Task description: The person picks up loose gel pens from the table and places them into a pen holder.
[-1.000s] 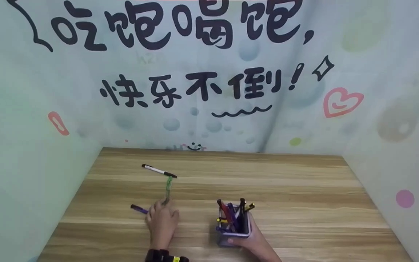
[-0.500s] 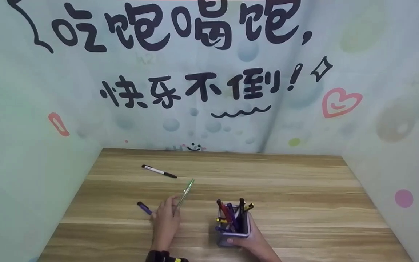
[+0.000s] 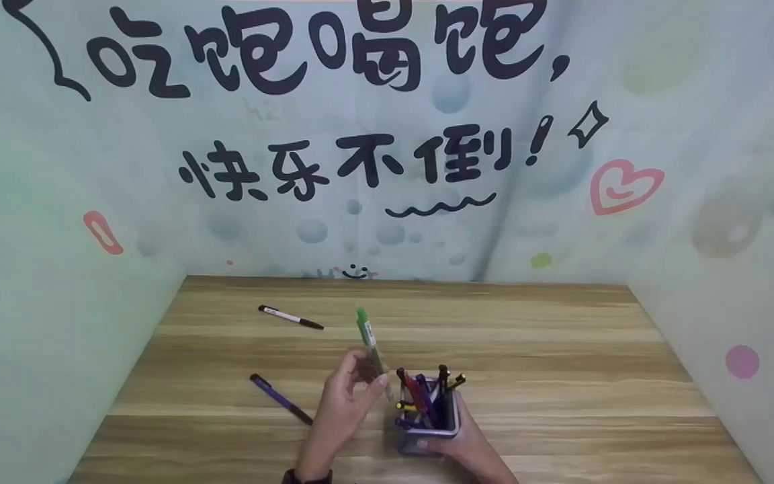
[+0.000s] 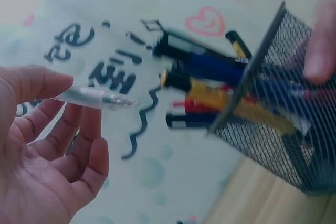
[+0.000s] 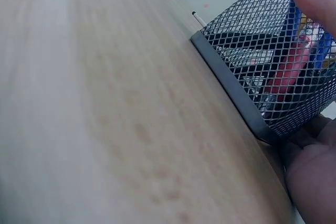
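In the head view my left hand [image 3: 345, 400] pinches a green pen [image 3: 368, 334] between thumb and fingers. Its green end points up, and its clear tip slants down beside the pen holder's left rim. The left wrist view shows that pen tip [image 4: 102, 98] aimed toward the pens in the holder. My right hand [image 3: 473, 440] grips the dark mesh pen holder [image 3: 420, 442] from the right side, thumb across its front. Several pens, blue, yellow, red and black, stand in the holder. Through the mesh [image 5: 252, 30], the right wrist view shows a red pen [image 5: 290, 69].
A white pen with black ends [image 3: 291, 317] lies toward the back left of the wooden table [image 3: 548, 376]. Nearer, left of my left forearm, lies a purple-blue pen [image 3: 279, 398]. A printed backdrop [image 3: 360, 235] rises behind the table, with pale walls on both sides.
My left hand has lifted the green pen off the table, moved right to the pen holder, and turned the pen green end up. It has left the purple-blue pen; the right hand stays put.
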Demonstrator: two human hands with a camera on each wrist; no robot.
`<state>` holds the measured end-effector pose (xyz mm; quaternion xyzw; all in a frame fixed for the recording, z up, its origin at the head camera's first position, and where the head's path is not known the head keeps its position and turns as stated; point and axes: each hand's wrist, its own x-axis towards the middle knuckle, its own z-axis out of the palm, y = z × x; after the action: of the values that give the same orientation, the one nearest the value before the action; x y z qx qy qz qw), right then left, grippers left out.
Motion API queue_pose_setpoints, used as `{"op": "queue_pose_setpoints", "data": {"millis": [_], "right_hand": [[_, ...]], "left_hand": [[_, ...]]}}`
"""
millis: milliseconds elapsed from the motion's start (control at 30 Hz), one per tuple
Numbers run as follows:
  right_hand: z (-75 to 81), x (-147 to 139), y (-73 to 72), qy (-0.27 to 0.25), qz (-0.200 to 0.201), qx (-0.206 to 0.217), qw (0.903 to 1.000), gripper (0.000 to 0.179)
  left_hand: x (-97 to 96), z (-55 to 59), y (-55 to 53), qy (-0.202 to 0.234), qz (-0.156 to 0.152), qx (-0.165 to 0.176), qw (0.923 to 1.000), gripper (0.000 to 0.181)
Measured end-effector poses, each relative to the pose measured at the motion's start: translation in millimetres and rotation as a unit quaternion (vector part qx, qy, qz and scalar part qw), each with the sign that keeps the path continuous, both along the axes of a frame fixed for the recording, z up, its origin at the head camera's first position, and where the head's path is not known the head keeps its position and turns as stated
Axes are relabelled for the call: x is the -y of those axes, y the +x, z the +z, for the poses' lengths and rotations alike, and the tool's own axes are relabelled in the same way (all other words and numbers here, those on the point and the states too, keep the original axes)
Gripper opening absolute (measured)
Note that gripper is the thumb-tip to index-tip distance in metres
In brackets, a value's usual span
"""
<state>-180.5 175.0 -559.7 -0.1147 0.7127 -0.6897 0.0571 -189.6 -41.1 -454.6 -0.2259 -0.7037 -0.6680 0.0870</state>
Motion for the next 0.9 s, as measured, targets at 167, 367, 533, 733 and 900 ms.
{"op": "queue_pose_setpoints", "data": {"millis": [167, 367, 533, 733, 900], "right_hand": [[1.2, 0, 0.9, 0.000, 0.000, 0.011, 0.9999, 0.092], [-0.3, 1, -0.3, -0.011, 0.011, -0.014, 0.9998, 0.090], [-1.5, 1, -1.5, 0.011, 0.004, -0.052, 0.9986, 0.088], [-0.7, 1, -0.9, 0.034, -0.008, -0.055, 0.9979, 0.084], [-0.1, 1, 0.2, 0.024, -0.008, -0.041, 0.9988, 0.086]], "left_hand": [[-21.0, 7.9, 13.7, -0.093, 0.010, -0.082, 0.9922, 0.018], [-38.6, 6.9, 21.3, -0.182, -0.005, -0.076, 0.9803, 0.019], [-46.0, 2.0, 21.6, -0.212, -0.017, -0.091, 0.9728, 0.024], [-50.8, -3.4, 19.2, -0.219, -0.017, -0.110, 0.9693, 0.017], [-52.3, -4.8, 18.7, -0.239, -0.005, -0.131, 0.9622, 0.013]]}}
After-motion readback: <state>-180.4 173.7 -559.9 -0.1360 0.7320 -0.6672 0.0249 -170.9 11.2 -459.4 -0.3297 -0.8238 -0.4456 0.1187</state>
